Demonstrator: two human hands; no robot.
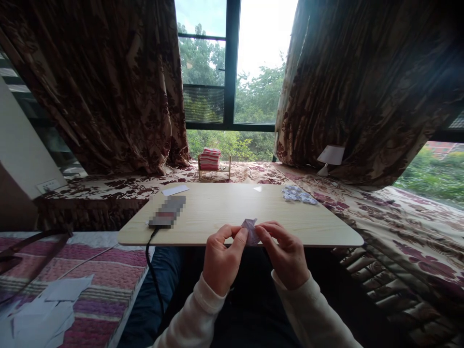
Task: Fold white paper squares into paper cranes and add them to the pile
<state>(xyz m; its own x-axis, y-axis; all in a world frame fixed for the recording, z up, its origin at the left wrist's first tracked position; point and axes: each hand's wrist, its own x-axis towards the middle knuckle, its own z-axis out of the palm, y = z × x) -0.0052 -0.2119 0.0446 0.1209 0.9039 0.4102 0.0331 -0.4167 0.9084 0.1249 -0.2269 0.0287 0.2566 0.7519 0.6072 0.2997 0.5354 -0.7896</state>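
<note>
A small folded piece of paper (250,231), pale lilac-white, is held up just over the table's near edge. My left hand (225,253) pinches its left side between thumb and forefinger. On the other side, the fingertips of my right hand (284,251) are closed on the paper's right edge. Part of the paper is covered by my fingers, and its exact folded shape is hard to make out. Under and beyond it lies the light wooden table (213,208). A pile of small folded paper pieces (297,195) sits at the table's far right.
A dark, blurred-out device (168,212) with a black cable (148,253) lies at the table's left. Behind it is a white paper strip (176,190); a small white paper piece (257,189) lies farther right. Loose paper sheets (47,309) cover part of the striped bedspread (108,290).
</note>
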